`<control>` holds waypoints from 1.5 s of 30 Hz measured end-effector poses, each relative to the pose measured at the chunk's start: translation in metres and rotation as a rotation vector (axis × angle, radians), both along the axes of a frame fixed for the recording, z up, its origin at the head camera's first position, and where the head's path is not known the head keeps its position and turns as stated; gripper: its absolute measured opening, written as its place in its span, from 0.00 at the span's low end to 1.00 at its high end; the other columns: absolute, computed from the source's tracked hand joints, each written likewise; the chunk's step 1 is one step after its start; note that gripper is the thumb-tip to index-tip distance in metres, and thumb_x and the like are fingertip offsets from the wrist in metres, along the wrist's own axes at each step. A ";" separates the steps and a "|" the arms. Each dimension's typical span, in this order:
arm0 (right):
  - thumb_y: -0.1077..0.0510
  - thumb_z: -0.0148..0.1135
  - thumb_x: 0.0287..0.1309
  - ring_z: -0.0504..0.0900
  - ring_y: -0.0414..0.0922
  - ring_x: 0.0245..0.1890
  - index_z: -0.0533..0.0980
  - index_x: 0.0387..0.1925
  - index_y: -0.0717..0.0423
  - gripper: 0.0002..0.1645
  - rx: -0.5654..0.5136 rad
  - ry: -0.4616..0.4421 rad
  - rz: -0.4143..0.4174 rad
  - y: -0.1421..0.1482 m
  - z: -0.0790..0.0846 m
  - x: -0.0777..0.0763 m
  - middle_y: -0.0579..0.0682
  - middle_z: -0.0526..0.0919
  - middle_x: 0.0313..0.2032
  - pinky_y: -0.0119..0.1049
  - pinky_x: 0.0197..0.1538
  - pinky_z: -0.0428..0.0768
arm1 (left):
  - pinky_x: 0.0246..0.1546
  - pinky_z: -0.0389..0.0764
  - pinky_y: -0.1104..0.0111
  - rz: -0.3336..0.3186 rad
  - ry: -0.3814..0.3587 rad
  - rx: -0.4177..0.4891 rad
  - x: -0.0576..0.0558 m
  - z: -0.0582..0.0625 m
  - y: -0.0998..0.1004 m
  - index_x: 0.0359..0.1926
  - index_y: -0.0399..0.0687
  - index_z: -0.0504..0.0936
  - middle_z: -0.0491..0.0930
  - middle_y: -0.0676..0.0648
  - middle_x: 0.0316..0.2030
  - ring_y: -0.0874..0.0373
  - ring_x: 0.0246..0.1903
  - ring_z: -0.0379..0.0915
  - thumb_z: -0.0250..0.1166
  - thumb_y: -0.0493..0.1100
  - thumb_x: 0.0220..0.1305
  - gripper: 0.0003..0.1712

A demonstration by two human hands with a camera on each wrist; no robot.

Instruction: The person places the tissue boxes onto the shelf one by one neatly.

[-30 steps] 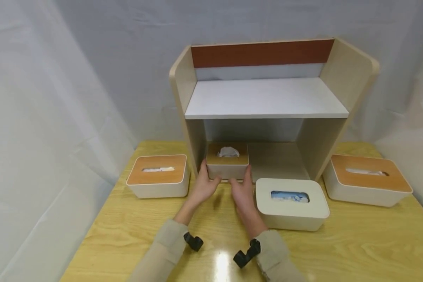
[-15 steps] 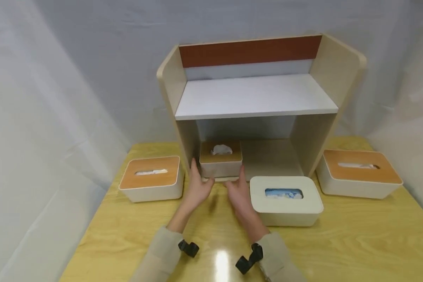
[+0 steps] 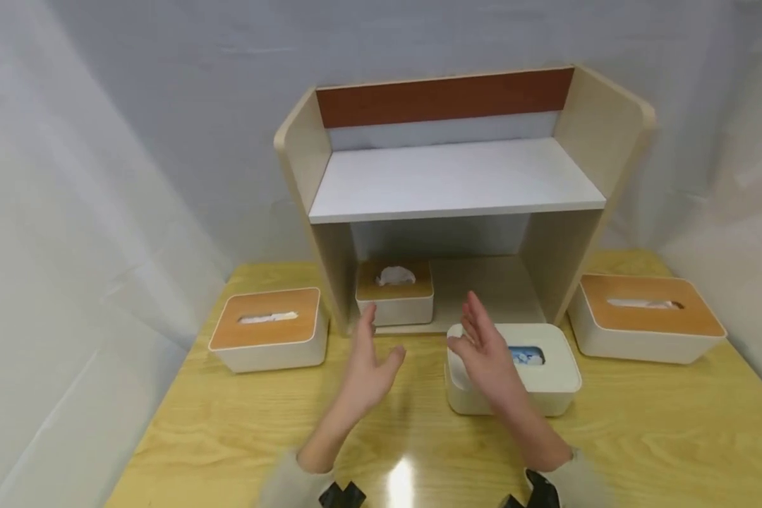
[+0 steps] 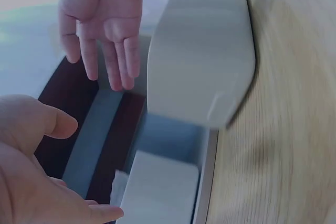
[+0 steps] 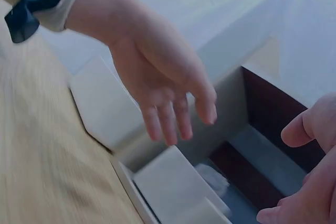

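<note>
On the shelf's lower level, against its left side panel, sits a small tissue box point(image 3: 398, 309) with a wood-coloured lid and a tuft of tissue. My left hand point(image 3: 362, 370) is in front of it, fingers extended and thumb apart, holding nothing. To the right, my right hand point(image 3: 487, 356) hovers over the all-white tissue box point(image 3: 549, 367) and hides its left part in the head view. Its fingers are straight too. In the left wrist view, the white box's side point(image 4: 202, 56) stands beside the right hand point(image 4: 107, 19), and the small box point(image 4: 160, 190) is near my left fingertips.
A two-level desk shelf point(image 3: 457, 176) with a white upper board stands at the back of the wooden table point(image 3: 228, 451). Wood-lidded tissue boxes flank it: a left one point(image 3: 269, 346) and a larger right one point(image 3: 648, 335). Pale cloth point(image 3: 133, 141) hangs behind.
Both hands have let go of the small tissue box and drawn back toward me. The right hand has moved right, over the white box. The small box now rests slightly inside the shelf.
</note>
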State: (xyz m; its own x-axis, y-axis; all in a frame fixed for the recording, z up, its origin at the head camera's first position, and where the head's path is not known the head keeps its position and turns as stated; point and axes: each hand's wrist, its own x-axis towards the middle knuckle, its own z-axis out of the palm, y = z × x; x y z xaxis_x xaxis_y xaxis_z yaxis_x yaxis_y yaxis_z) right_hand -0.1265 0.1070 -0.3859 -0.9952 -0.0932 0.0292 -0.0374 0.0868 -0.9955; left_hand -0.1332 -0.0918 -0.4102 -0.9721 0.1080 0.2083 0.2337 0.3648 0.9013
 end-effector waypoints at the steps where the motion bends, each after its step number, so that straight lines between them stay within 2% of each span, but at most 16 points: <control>1: 0.64 0.54 0.69 0.50 0.53 0.76 0.43 0.79 0.53 0.45 0.024 0.015 -0.002 0.007 0.001 0.001 0.56 0.48 0.77 0.51 0.74 0.55 | 0.70 0.54 0.42 -0.009 -0.009 0.009 0.003 0.001 0.002 0.77 0.37 0.44 0.46 0.33 0.75 0.34 0.72 0.47 0.60 0.38 0.66 0.47; 6: 0.64 0.53 0.70 0.47 0.53 0.77 0.45 0.78 0.59 0.43 0.168 0.116 -0.007 0.043 0.003 0.005 0.57 0.48 0.77 0.53 0.74 0.53 | 0.69 0.55 0.41 -0.059 -0.061 0.034 0.011 0.005 0.011 0.78 0.42 0.44 0.45 0.34 0.76 0.34 0.73 0.46 0.60 0.39 0.67 0.46; 10: 0.60 0.55 0.70 0.46 0.60 0.76 0.45 0.78 0.57 0.44 0.309 0.147 0.003 0.072 0.001 0.010 0.60 0.47 0.77 0.64 0.71 0.53 | 0.69 0.55 0.41 -0.112 -0.100 0.012 0.017 0.005 0.018 0.78 0.44 0.43 0.44 0.34 0.76 0.36 0.73 0.45 0.59 0.40 0.68 0.46; 14: 0.56 0.56 0.70 0.45 0.68 0.74 0.44 0.79 0.56 0.46 0.417 0.161 0.053 0.097 -0.003 0.011 0.64 0.45 0.77 0.73 0.65 0.54 | 0.69 0.53 0.40 -0.173 -0.136 -0.007 0.021 0.005 0.023 0.79 0.46 0.41 0.42 0.35 0.77 0.38 0.74 0.44 0.59 0.42 0.69 0.47; 19: 0.55 0.60 0.68 0.46 0.71 0.72 0.43 0.77 0.64 0.49 0.515 0.191 0.139 0.117 -0.001 0.000 0.70 0.45 0.75 0.74 0.64 0.54 | 0.70 0.54 0.42 -0.226 -0.135 -0.051 0.018 0.006 0.030 0.79 0.50 0.40 0.42 0.38 0.77 0.40 0.74 0.43 0.60 0.45 0.70 0.47; 22: 0.53 0.62 0.67 0.45 0.72 0.72 0.42 0.77 0.64 0.52 0.556 0.158 0.192 0.123 0.001 -0.005 0.71 0.43 0.75 0.74 0.64 0.54 | 0.71 0.51 0.44 -0.254 -0.132 -0.090 0.014 0.007 0.032 0.79 0.51 0.40 0.40 0.40 0.78 0.42 0.75 0.41 0.60 0.47 0.70 0.48; 25: 0.49 0.63 0.66 0.46 0.72 0.72 0.45 0.77 0.63 0.52 0.598 0.132 0.213 0.127 0.002 -0.006 0.72 0.46 0.74 0.74 0.63 0.56 | 0.72 0.51 0.46 -0.277 -0.147 -0.114 0.013 0.004 0.033 0.79 0.49 0.40 0.40 0.38 0.78 0.43 0.75 0.41 0.61 0.48 0.69 0.49; 30: 0.47 0.67 0.62 0.52 0.73 0.70 0.51 0.75 0.66 0.52 0.657 0.144 0.231 0.135 -0.003 -0.005 0.72 0.52 0.72 0.72 0.61 0.61 | 0.70 0.56 0.46 -0.304 -0.160 -0.134 0.017 -0.005 0.036 0.79 0.44 0.40 0.42 0.35 0.77 0.38 0.73 0.49 0.61 0.47 0.69 0.50; 35: 0.50 0.68 0.62 0.50 0.74 0.70 0.45 0.77 0.66 0.56 0.623 0.124 0.310 0.150 -0.008 -0.008 0.72 0.47 0.74 0.72 0.60 0.64 | 0.67 0.62 0.45 -0.319 -0.167 -0.108 0.020 -0.013 0.041 0.78 0.41 0.42 0.44 0.33 0.76 0.34 0.69 0.56 0.62 0.46 0.69 0.49; 38: 0.51 0.67 0.63 0.53 0.75 0.69 0.42 0.77 0.68 0.57 0.605 0.099 0.359 0.159 -0.012 -0.009 0.73 0.44 0.74 0.69 0.59 0.68 | 0.67 0.65 0.48 -0.345 -0.195 -0.115 0.023 -0.020 0.045 0.78 0.39 0.43 0.47 0.32 0.75 0.35 0.68 0.58 0.62 0.47 0.69 0.48; 41: 0.50 0.66 0.63 0.59 0.73 0.67 0.43 0.76 0.68 0.56 0.620 0.093 0.397 0.167 -0.017 -0.010 0.72 0.46 0.75 0.63 0.58 0.73 | 0.67 0.65 0.48 -0.365 -0.227 -0.143 0.025 -0.023 0.047 0.78 0.40 0.43 0.47 0.33 0.75 0.38 0.69 0.58 0.60 0.49 0.71 0.47; 45: 0.49 0.65 0.64 0.67 0.67 0.65 0.45 0.77 0.63 0.54 0.647 0.106 0.427 0.174 -0.020 -0.012 0.68 0.48 0.75 0.49 0.54 0.79 | 0.66 0.65 0.47 -0.357 -0.231 -0.171 0.025 -0.021 0.047 0.79 0.43 0.42 0.46 0.36 0.76 0.39 0.69 0.59 0.59 0.52 0.72 0.47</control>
